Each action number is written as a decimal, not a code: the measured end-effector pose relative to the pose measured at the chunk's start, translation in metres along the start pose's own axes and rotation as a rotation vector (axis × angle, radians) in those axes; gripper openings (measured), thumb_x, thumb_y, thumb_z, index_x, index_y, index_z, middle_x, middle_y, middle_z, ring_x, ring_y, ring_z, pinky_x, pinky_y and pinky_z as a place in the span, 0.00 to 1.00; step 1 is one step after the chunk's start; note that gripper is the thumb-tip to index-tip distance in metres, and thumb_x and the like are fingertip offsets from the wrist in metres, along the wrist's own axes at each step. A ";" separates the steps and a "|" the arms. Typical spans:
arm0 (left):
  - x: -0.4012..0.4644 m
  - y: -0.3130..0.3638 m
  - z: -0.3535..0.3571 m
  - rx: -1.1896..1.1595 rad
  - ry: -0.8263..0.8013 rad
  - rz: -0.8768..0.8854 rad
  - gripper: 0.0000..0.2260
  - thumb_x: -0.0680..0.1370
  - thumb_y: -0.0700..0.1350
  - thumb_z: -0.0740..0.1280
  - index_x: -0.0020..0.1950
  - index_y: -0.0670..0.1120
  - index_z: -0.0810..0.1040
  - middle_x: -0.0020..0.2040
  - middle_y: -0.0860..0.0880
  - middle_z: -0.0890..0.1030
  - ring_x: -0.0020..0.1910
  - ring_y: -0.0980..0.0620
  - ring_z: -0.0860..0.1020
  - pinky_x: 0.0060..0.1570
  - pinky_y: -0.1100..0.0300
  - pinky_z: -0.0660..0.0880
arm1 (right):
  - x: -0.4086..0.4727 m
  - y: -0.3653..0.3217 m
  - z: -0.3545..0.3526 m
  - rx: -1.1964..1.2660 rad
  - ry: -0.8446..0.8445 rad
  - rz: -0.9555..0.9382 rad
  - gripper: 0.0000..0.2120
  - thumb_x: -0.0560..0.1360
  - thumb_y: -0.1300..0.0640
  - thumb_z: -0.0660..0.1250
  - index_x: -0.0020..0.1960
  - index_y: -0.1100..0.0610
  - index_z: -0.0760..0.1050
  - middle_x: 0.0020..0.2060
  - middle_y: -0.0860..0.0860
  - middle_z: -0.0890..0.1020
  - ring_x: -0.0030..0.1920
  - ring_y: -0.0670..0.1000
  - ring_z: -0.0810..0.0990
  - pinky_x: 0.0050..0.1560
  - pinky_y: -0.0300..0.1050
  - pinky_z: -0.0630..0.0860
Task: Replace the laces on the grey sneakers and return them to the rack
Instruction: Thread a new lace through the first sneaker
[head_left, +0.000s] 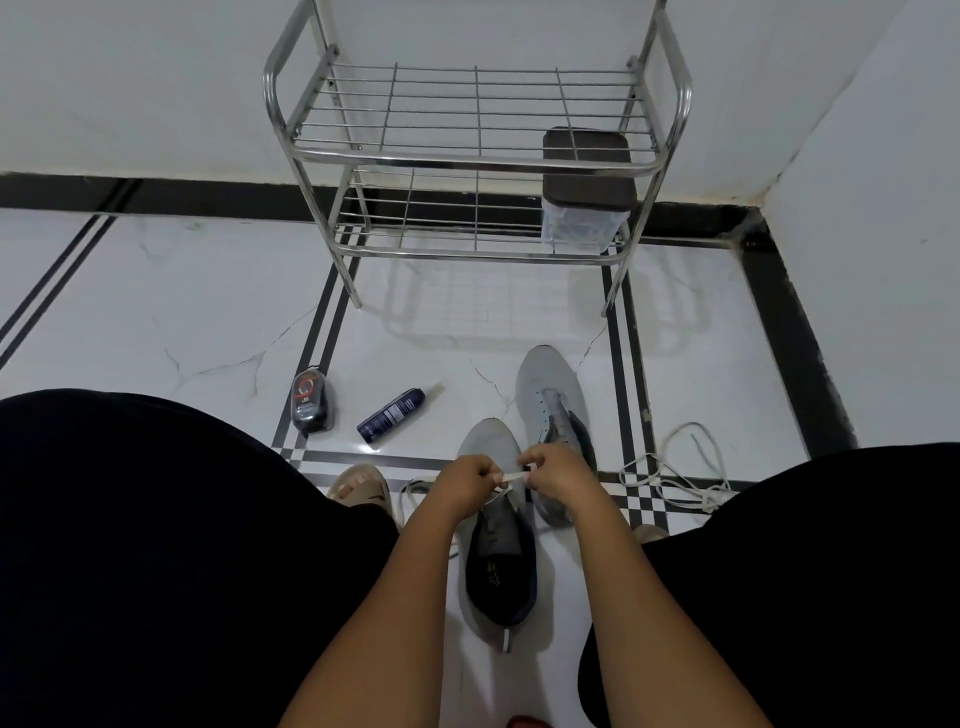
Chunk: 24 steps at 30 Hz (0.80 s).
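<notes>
Lace (511, 476) stretches crosswise between left hand (467, 480) and right hand (553, 470), both pinching it (2 grips) above near sneaker (493, 561), whose long axis runs toward the rack (467, 156).

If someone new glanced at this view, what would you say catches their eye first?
Both hands, the left hand and right hand, pinch a white lace over the nearer grey sneaker on the floor. The second sneaker lies just beyond, with a loose lace to the right and the steel rack against the wall.
</notes>
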<state>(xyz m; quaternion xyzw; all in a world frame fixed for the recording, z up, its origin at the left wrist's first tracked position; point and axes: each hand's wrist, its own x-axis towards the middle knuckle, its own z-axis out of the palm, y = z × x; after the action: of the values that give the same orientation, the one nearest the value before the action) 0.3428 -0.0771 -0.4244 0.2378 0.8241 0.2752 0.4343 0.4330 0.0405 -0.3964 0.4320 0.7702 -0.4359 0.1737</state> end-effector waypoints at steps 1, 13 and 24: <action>0.002 -0.001 0.000 0.010 0.004 0.000 0.06 0.79 0.44 0.64 0.49 0.45 0.80 0.44 0.45 0.80 0.41 0.52 0.73 0.38 0.61 0.66 | 0.001 0.003 0.003 0.014 -0.015 0.009 0.12 0.75 0.63 0.67 0.58 0.58 0.80 0.53 0.55 0.82 0.52 0.52 0.79 0.58 0.44 0.75; 0.009 -0.005 0.013 -0.160 -0.029 0.030 0.06 0.79 0.42 0.65 0.49 0.46 0.81 0.42 0.51 0.80 0.43 0.54 0.76 0.45 0.60 0.71 | 0.009 0.008 0.010 0.079 0.052 0.030 0.06 0.73 0.60 0.71 0.38 0.53 0.79 0.37 0.51 0.82 0.40 0.50 0.79 0.51 0.47 0.79; 0.015 -0.021 0.028 0.068 0.160 -0.227 0.09 0.73 0.49 0.66 0.33 0.51 0.74 0.43 0.49 0.83 0.49 0.46 0.80 0.57 0.49 0.74 | 0.016 0.027 0.047 -0.053 0.048 0.097 0.05 0.74 0.55 0.68 0.47 0.54 0.81 0.48 0.54 0.84 0.51 0.55 0.81 0.52 0.46 0.78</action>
<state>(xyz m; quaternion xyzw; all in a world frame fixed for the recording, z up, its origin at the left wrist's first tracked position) 0.3558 -0.0761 -0.4598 0.1350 0.8864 0.2144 0.3874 0.4409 0.0167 -0.4468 0.4747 0.7635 -0.3957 0.1874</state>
